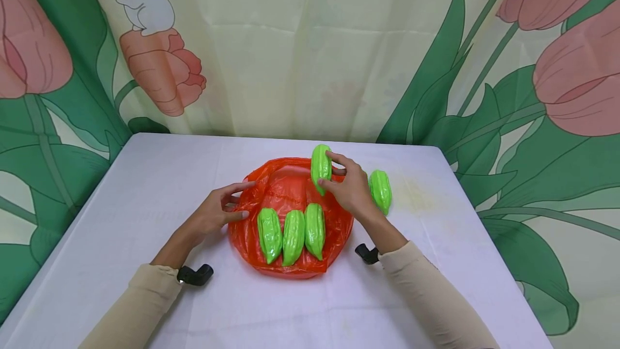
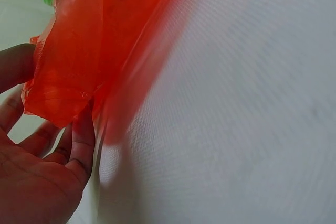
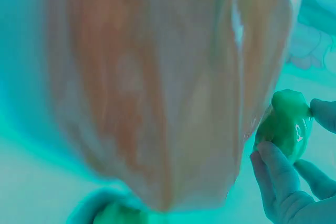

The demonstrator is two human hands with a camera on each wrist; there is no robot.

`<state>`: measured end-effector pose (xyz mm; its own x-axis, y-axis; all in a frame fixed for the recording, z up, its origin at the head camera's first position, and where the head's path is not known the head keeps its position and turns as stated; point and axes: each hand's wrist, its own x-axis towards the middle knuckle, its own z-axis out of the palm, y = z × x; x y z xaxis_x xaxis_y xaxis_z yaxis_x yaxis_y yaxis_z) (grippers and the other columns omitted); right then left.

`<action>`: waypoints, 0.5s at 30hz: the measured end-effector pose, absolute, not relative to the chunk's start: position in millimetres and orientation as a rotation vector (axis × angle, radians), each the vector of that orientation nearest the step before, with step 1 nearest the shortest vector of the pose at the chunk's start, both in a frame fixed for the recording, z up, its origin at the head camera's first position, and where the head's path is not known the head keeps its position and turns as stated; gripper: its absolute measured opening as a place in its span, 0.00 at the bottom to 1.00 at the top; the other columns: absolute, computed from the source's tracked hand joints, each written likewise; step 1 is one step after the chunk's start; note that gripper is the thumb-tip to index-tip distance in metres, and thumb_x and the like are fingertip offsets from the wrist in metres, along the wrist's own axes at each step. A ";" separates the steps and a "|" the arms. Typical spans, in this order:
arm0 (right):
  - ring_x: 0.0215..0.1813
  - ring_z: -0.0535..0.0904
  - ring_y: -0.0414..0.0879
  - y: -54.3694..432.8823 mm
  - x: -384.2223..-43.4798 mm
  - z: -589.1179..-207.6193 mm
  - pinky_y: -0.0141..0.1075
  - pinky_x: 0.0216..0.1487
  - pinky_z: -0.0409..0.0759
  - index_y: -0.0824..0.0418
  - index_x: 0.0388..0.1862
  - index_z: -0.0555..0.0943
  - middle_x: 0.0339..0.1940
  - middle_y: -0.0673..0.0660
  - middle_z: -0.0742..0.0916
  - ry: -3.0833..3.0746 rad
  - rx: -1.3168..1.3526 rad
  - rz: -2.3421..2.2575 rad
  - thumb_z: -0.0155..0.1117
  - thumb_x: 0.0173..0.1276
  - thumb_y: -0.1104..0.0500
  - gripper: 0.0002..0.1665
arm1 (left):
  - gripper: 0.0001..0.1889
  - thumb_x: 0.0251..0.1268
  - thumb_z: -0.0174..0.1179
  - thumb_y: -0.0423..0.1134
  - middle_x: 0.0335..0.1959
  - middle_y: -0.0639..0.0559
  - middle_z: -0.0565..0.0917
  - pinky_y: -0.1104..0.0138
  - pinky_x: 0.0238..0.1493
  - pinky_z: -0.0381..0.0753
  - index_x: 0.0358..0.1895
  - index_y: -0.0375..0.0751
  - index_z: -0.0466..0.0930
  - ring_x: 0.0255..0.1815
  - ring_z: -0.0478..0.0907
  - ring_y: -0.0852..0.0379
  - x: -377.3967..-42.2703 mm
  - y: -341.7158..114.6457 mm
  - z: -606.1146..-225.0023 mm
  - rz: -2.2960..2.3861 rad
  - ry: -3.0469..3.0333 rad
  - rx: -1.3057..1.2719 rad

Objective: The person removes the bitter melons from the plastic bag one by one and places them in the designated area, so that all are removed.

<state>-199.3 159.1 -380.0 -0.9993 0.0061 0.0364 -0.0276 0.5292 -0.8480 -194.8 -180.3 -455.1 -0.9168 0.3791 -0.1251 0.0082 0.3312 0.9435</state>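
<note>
A red plastic bag [image 1: 286, 176] stands with its mouth spread wide on the table. My left hand [image 1: 213, 211] holds its left rim, thumb [image 2: 16, 66] on one side and other fingers [image 2: 84, 140] against the film in the left wrist view. Three glossy green ridged fruits, like star fruit, lie in a row inside: left [image 1: 269, 235], middle [image 1: 293, 237], right [image 1: 315, 230]. Above the bag's back right rim, my right hand [image 1: 346, 185] pinches another green ridged fruit [image 1: 321, 168] between thumb and fingertips. The bag's side [image 3: 173, 87] fills much of the right wrist view.
One more green ridged fruit [image 1: 380, 192] lies on the white-covered table [image 1: 426, 295], right of the bag behind my right wrist. A patterned curtain [image 1: 310, 69] hangs behind the table's back edge. Black wrist cameras [image 1: 195, 275] jut from both sleeves.
</note>
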 end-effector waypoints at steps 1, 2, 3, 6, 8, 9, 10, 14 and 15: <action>0.69 0.83 0.55 162.7 -200.0 -379.7 0.50 0.58 0.89 0.45 0.79 0.73 0.73 0.58 0.80 -2.716 0.005 1.502 0.77 0.68 0.61 0.42 | 0.36 0.69 0.71 0.34 0.73 0.40 0.75 0.59 0.55 0.88 0.78 0.58 0.72 0.66 0.75 0.38 -195.0 -180.4 -455.2 1.613 2.277 0.345; 0.69 0.83 0.55 166.2 -200.7 -379.4 0.50 0.58 0.89 0.45 0.79 0.74 0.73 0.58 0.80 -2.714 -0.011 1.497 0.77 0.68 0.61 0.42 | 0.36 0.69 0.71 0.34 0.73 0.40 0.75 0.59 0.55 0.88 0.78 0.58 0.72 0.66 0.75 0.38 -195.1 -180.6 -455.4 1.614 2.276 0.345; 0.69 0.83 0.55 169.9 -201.3 -379.2 0.50 0.58 0.89 0.45 0.80 0.73 0.73 0.58 0.80 -2.714 -0.025 1.490 0.77 0.68 0.60 0.43 | 0.36 0.69 0.71 0.34 0.74 0.40 0.75 0.59 0.55 0.88 0.78 0.58 0.72 0.66 0.75 0.38 -195.3 -180.7 -455.5 1.615 2.275 0.344; 0.69 0.83 0.56 181.0 -202.3 -378.2 0.50 0.58 0.89 0.44 0.80 0.73 0.73 0.58 0.81 -2.716 -0.079 1.470 0.77 0.69 0.60 0.43 | 0.36 0.69 0.71 0.34 0.74 0.40 0.75 0.58 0.55 0.88 0.78 0.58 0.72 0.66 0.75 0.38 -195.4 -180.6 -455.8 1.620 2.270 0.340; 0.70 0.83 0.56 188.7 -202.8 -377.9 0.51 0.58 0.89 0.44 0.81 0.72 0.74 0.58 0.80 -2.715 -0.107 1.458 0.77 0.69 0.59 0.43 | 0.36 0.69 0.71 0.34 0.74 0.40 0.75 0.58 0.55 0.88 0.78 0.58 0.72 0.66 0.75 0.38 -195.5 -180.8 -456.2 1.621 2.268 0.339; 0.70 0.83 0.56 192.6 -203.0 -377.9 0.51 0.58 0.89 0.44 0.81 0.72 0.75 0.59 0.80 -2.715 -0.121 1.454 0.76 0.69 0.59 0.43 | 0.36 0.69 0.71 0.34 0.74 0.40 0.75 0.58 0.55 0.88 0.78 0.58 0.72 0.66 0.75 0.38 -195.6 -180.8 -456.3 1.622 2.265 0.339; 0.70 0.82 0.57 196.6 -202.9 -377.6 0.52 0.58 0.89 0.44 0.81 0.71 0.75 0.59 0.80 -2.715 -0.134 1.450 0.76 0.70 0.59 0.43 | 0.36 0.69 0.71 0.34 0.74 0.40 0.75 0.58 0.55 0.88 0.79 0.58 0.72 0.66 0.75 0.38 -195.7 -180.9 -456.4 1.622 2.265 0.341; 0.72 0.81 0.59 213.4 -203.0 -376.9 0.53 0.59 0.88 0.46 0.82 0.71 0.76 0.60 0.79 -2.706 -0.187 1.442 0.75 0.70 0.60 0.43 | 0.37 0.68 0.71 0.34 0.73 0.39 0.76 0.59 0.55 0.88 0.79 0.57 0.72 0.66 0.76 0.37 -195.8 -181.6 -456.7 1.632 2.261 0.349; 0.73 0.80 0.59 217.4 -203.0 -376.5 0.53 0.60 0.87 0.46 0.82 0.70 0.76 0.60 0.79 -2.704 -0.203 1.441 0.75 0.70 0.60 0.44 | 0.37 0.68 0.71 0.34 0.73 0.38 0.76 0.60 0.54 0.88 0.79 0.56 0.71 0.66 0.76 0.37 -195.8 -181.8 -456.8 1.632 2.263 0.356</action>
<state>-203.0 217.4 -376.5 -0.9888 0.1494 0.0003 0.0831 0.5515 -0.8300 -195.8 -181.8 -456.8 -0.9152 0.3857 -0.1173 0.0104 0.3135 0.9495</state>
